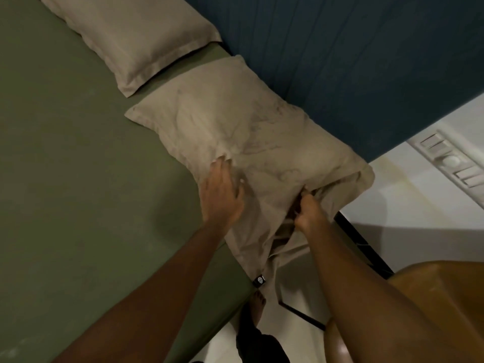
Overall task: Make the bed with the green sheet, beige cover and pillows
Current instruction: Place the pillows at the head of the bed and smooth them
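Left hand (222,195) presses flat on the soft, limp pillow (235,142) at the bed's corner; right hand (307,210) pinches its loose open end

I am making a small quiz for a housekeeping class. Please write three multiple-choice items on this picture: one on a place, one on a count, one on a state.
1. Where is the left hand?
A. flat on the near pillow
B. under it
C. in the air above it

2. How many pillows lie on the green sheet?
A. one
B. two
C. four

3. What does the right hand do?
A. hangs idle
B. grips the near pillow's loose end
C. presses with straight fingers

Answers: 1 A, its palm lies on the cloth; 2 B, a far pillow lies beside the near one; 3 B, its fingers curl round bunched cloth.
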